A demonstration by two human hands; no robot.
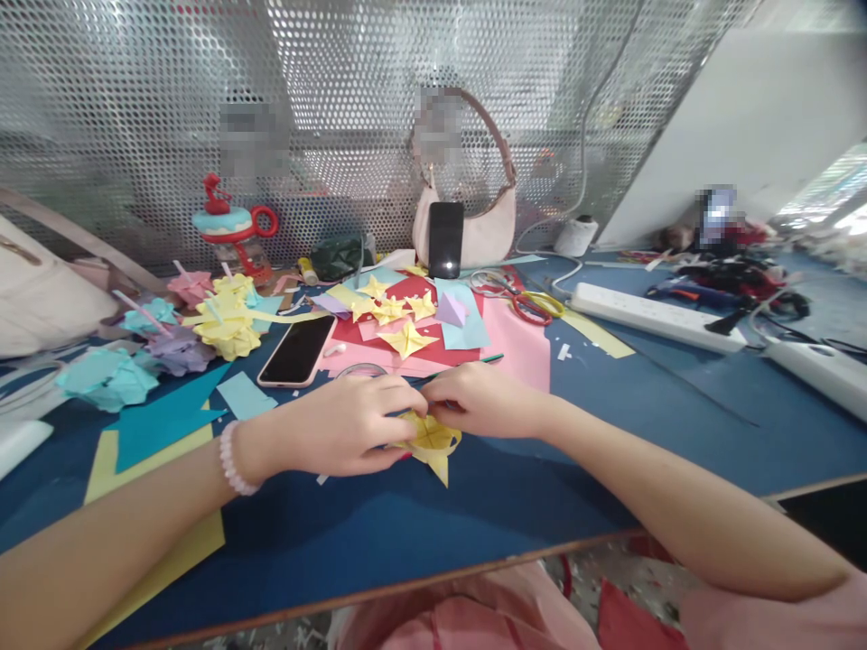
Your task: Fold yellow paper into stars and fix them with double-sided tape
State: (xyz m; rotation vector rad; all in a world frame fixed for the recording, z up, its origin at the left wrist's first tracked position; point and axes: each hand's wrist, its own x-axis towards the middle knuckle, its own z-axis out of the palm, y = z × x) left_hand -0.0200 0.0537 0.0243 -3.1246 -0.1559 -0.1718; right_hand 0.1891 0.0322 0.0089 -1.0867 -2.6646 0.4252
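Observation:
My left hand (358, 420), with a beaded bracelet (237, 459) at the wrist, is closed on the left side of a yellow folded paper flower (433, 438). Fingers of my right hand (480, 402) pinch at the flower's upper edge, close against the left fingertips. One pointed petal hangs toward me; the fingers hide the rest of the upper part. Just beyond the hands lie several yellow folded paper pieces (406, 340) on red and pink sheets. A thin dark green stick (484, 359) pokes out behind my right hand.
A phone (298, 350) lies left of the sheets, and another phone (445, 239) leans on a pale handbag (501, 226). Scissors (535, 307) and a white power strip (657, 316) are at right. Finished paper flowers (108, 377) and a red-lidded cup (230, 226) stand left.

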